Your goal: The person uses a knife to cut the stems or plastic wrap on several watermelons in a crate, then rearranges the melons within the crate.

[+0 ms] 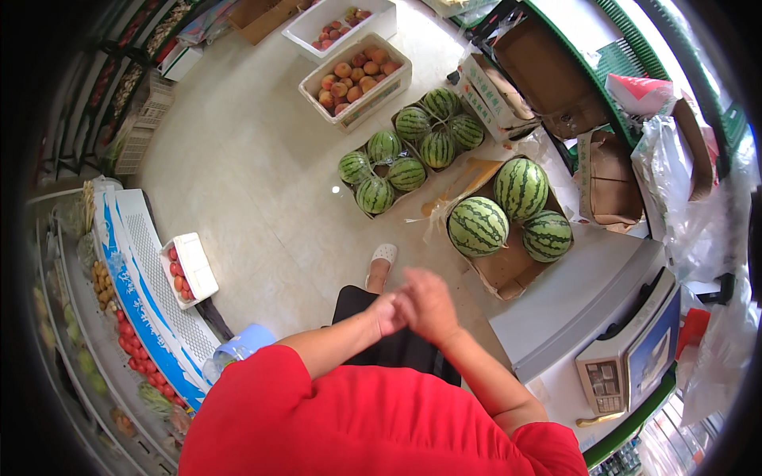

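Note:
My left hand (390,313) and my right hand (431,306) meet in front of my body. The right one partly covers the fingers of the left and is blurred. No object shows in either, though the overlap hides whether the fingers are closed. Ahead and to the right, three large striped watermelons (478,226) sit in an open cardboard box (508,275). Farther out, smaller watermelons (406,174) lie in low cartons on the floor. My foot, in a white perforated shoe (384,253), is just beyond my hands.
A foam box (372,107) of peaches and another white box (381,18) of fruit stand far ahead. At left, a box (199,271) of red produce rests beside shelves holding tomatoes (136,348). A weighing scale (631,351) stands on the right-hand counter, near plastic bags (667,178).

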### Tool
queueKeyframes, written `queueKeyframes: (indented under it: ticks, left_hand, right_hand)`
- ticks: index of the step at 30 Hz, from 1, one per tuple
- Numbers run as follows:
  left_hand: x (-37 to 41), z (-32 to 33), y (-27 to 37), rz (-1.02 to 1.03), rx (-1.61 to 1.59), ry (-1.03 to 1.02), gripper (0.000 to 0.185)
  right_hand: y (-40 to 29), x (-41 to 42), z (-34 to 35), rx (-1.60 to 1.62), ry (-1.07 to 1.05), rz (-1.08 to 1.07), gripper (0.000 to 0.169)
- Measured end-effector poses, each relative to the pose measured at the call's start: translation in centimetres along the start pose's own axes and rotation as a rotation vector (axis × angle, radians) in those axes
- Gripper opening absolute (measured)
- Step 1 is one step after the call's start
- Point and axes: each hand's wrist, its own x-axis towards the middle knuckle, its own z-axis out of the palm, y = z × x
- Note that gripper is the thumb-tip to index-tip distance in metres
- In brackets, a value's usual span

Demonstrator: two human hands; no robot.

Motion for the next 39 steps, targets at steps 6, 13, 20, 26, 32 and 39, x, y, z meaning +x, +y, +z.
queueKeyframes:
  ticks: [6,13,20,26,32,39]
  left_hand:
    - [-7.0,1.4,-4.6,-0.414,-0.225,-0.285,0.010]
    - [-14.4,9.2,-5.7,-0.155,0.665,-0.164,0.015]
    - [-17.5,9.0,-6.6,-0.038,0.773,-0.344,0.017]
    - [-15.6,7.5,-5.9,-0.128,0.684,-0.488,0.021]
    - [-19.7,7.4,-1.6,-0.131,0.534,-0.414,0.015]
    - [-24.1,7.0,5.8,-0.114,0.540,-0.251,0.015]
  right_hand:
    - [-4.6,-6.3,-1.8,-0.114,-0.265,-0.193,0.028]
    - [-7.5,-9.3,-5.0,-0.137,-0.192,-0.359,0.041]
    - [-9.8,-10.1,-6.4,-0.110,-0.217,-0.457,0.044]
    - [-12.6,-11.1,-7.7,-0.210,-0.070,-0.352,0.047]
    - [-15.2,-13.0,-5.1,-0.325,-0.017,-0.085,0.041]
    - [-18.3,-14.9,1.6,0.134,0.272,0.667,0.023]
